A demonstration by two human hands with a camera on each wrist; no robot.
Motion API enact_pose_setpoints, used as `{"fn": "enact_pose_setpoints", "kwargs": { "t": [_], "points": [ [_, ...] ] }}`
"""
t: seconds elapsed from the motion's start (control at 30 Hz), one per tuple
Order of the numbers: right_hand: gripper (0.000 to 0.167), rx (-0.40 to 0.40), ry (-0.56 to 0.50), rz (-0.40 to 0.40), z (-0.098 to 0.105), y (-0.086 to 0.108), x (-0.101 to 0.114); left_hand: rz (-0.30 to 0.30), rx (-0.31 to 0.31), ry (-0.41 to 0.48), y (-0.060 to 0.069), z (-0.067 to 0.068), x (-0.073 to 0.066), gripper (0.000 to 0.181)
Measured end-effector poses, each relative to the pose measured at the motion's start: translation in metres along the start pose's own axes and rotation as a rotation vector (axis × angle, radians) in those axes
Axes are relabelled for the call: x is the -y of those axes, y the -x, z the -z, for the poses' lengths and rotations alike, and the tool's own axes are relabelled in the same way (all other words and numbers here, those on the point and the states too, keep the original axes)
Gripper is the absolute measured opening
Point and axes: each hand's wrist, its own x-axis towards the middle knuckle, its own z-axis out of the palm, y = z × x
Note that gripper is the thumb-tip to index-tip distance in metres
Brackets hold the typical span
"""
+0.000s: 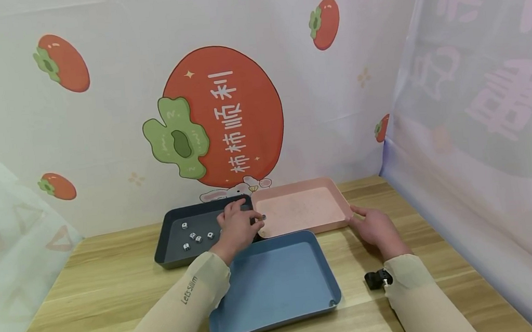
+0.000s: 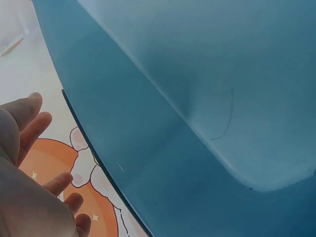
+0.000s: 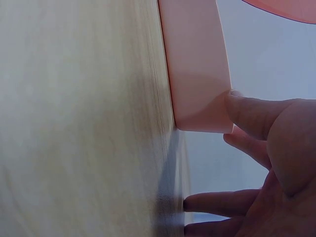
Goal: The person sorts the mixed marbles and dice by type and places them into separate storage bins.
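My left hand (image 1: pixel 238 228) reaches over the right end of the dark grey tray (image 1: pixel 204 219), its thumb and index tip by the left wall of the pink tray (image 1: pixel 302 205). A small dark spot (image 1: pixel 264 217) shows at those fingertips; I cannot tell what it is. In the left wrist view the left hand (image 2: pixel 34 182) has its fingers apart, with nothing visible between them. White dice (image 1: pixel 199 239) with black pips lie scattered in the grey tray. At the pink tray's right front corner, my right hand (image 1: pixel 376 227) pinches the rim, thumb on top and index finger (image 3: pixel 247 145) beneath.
A blue tray (image 1: pixel 275 285) sits in front of the other two, with a small dark round thing (image 1: pixel 332 303) in its right front corner. All stand on a wooden table (image 1: pixel 93 294). A printed cloth (image 1: pixel 116 110) hangs close behind them.
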Motion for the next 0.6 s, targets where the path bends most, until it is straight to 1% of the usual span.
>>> {"fn": "enact_pose_setpoints", "kwargs": {
  "t": [0.17, 0.37, 0.47, 0.6],
  "points": [
    [0.054, 0.012, -0.004, -0.015, 0.001, 0.001, 0.002, -0.003, -0.003, -0.004, 0.0, 0.0, 0.001, 0.019],
    [0.055, 0.012, 0.002, -0.003, 0.002, 0.001, 0.002, 0.002, -0.003, 0.006, 0.001, -0.002, 0.0, 0.021],
    [0.055, 0.011, 0.002, -0.002, 0.002, 0.001, 0.002, -0.004, -0.009, 0.008, 0.002, -0.003, -0.002, 0.022],
    [0.056, 0.016, 0.003, -0.006, 0.002, 0.0, 0.001, -0.032, -0.014, -0.005, 0.004, -0.005, -0.01, 0.022]
  ]
}}
